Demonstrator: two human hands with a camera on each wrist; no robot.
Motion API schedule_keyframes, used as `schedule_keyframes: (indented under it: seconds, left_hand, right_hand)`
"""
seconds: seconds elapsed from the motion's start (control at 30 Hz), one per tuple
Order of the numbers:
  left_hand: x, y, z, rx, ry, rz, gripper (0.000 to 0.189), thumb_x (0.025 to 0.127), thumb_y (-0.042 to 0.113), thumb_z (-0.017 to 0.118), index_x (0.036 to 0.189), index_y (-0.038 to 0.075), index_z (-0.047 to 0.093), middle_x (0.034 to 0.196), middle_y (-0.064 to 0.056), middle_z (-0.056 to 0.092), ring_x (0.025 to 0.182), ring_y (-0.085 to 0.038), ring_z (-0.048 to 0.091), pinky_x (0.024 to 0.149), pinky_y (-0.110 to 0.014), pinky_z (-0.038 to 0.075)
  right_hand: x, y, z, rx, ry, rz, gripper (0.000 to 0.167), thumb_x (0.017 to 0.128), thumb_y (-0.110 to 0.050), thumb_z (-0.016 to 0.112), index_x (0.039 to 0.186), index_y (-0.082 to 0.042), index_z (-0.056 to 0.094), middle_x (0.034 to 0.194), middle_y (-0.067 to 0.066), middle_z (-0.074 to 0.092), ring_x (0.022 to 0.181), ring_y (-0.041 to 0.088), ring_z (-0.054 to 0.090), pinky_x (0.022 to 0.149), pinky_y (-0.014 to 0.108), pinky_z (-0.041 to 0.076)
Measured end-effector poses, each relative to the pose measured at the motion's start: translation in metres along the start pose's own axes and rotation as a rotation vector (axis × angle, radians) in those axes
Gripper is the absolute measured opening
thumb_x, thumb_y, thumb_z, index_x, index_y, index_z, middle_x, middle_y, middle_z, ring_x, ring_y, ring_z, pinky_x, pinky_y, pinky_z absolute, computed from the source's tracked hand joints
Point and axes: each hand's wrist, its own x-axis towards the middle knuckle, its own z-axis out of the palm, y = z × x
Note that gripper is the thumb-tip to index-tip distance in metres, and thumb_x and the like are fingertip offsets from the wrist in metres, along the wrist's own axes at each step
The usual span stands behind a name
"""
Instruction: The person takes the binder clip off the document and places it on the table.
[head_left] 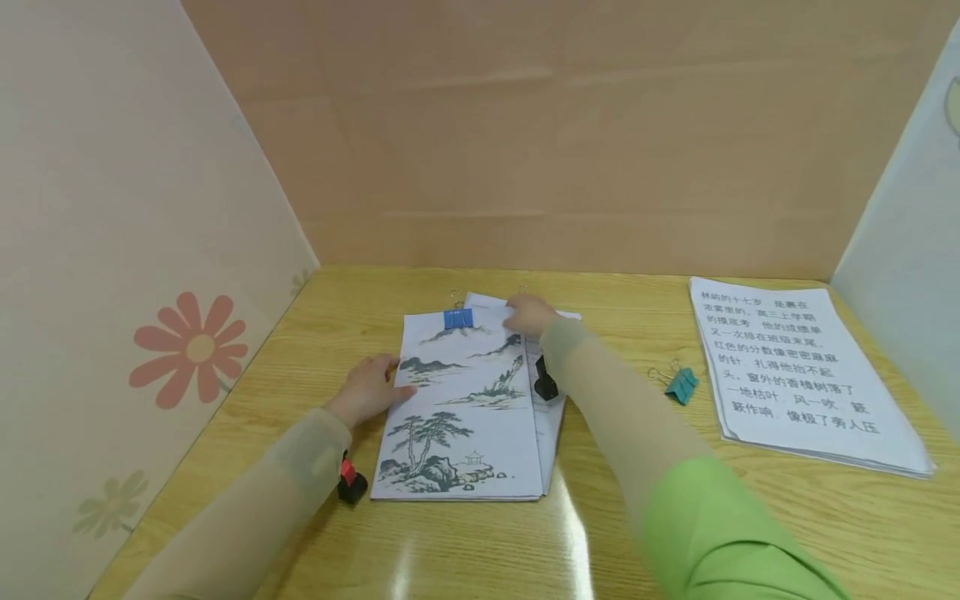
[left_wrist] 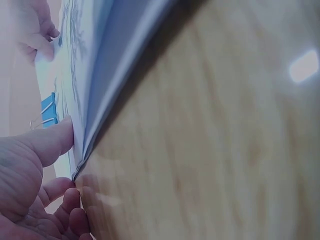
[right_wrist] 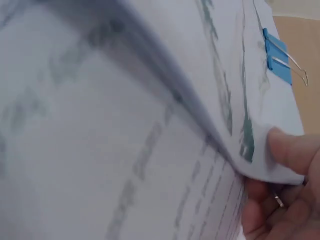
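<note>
A stack of paper (head_left: 450, 392) printed with ink landscapes lies in front of me, a blue binder clip (head_left: 458, 318) on its top edge. My left hand (head_left: 369, 390) grips the stack's left edge; in the left wrist view its thumb (left_wrist: 57, 140) lies on the top sheet and the other fingers are at the edge. With my right hand (head_left: 531, 316) I pinch the top right corner, thumb (right_wrist: 290, 150) above and fingers beneath. Under this stack, text-printed sheets (head_left: 553, 433) stick out at the right, turned slightly; their upper part is partly hidden by my right hand.
A teal binder clip (head_left: 682, 386) lies on the wooden table (head_left: 622, 517), right of the stacks. Beyond it is another pile of sheets (head_left: 795, 375) with large printed characters. A brown panel (head_left: 570, 150) stands at the back, with a flower-patterned wall (head_left: 150, 250) at the left.
</note>
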Motion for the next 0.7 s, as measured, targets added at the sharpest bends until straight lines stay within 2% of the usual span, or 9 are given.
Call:
schedule_keyframes:
  seconds: [0.13,0.27,0.5,0.63,0.7]
  left_hand:
    - [0.001,-0.001,0.001,0.008,0.000,0.011,0.074,0.088,0.044,0.068,0.145,0.006,0.040,0.126,-0.018,0.051,0.112,-0.033,0.046,0.094,-0.051,0.040]
    - [0.003,-0.003,0.001,0.008,-0.007,0.015,0.075,0.088,0.044,0.068,0.145,0.006,0.039,0.126,-0.018,0.051,0.111,-0.033,0.047,0.093,-0.051,0.041]
    - [0.003,-0.005,-0.003,-0.049,-0.031,0.037,0.078,0.086,0.044,0.070,0.146,0.006,0.037,0.128,-0.020,0.049,0.111,-0.033,0.048,0.092,-0.049,0.043]
    - [0.004,-0.008,-0.006,-0.086,-0.047,0.059,0.073,0.091,0.045,0.064,0.147,0.006,0.038,0.116,-0.016,0.049,0.099,-0.029,0.047,0.078,-0.039,0.043]
    - [0.004,-0.010,-0.007,-0.112,-0.053,0.062,0.068,0.094,0.044,0.058,0.147,0.006,0.037,0.115,-0.016,0.049,0.098,-0.028,0.046,0.076,-0.037,0.041]
  right_hand:
    - [-0.007,0.001,-0.005,0.050,0.013,-0.041,0.049,0.098,-0.023,0.055,0.142,-0.003,0.044,0.146,0.016,0.042,0.137,0.034,0.035,0.111,0.047,0.028]
    - [-0.013,-0.002,-0.008,0.099,0.016,-0.047,0.049,0.100,-0.025,0.053,0.143,-0.005,0.043,0.149,0.014,0.039,0.139,0.032,0.031,0.112,0.047,0.026]
    - [-0.019,-0.009,-0.010,0.209,0.040,-0.058,0.048,0.102,-0.026,0.049,0.145,-0.007,0.041,0.148,0.012,0.040,0.137,0.030,0.034,0.111,0.046,0.028]
    - [-0.024,-0.012,-0.013,0.301,0.035,-0.055,0.051,0.102,-0.027,0.048,0.148,-0.008,0.035,0.151,0.011,0.036,0.137,0.030,0.034,0.110,0.046,0.030]
    - [-0.028,-0.013,-0.015,0.359,0.030,-0.055,0.053,0.103,-0.027,0.047,0.149,-0.008,0.033,0.153,0.011,0.032,0.138,0.030,0.033,0.110,0.046,0.030]
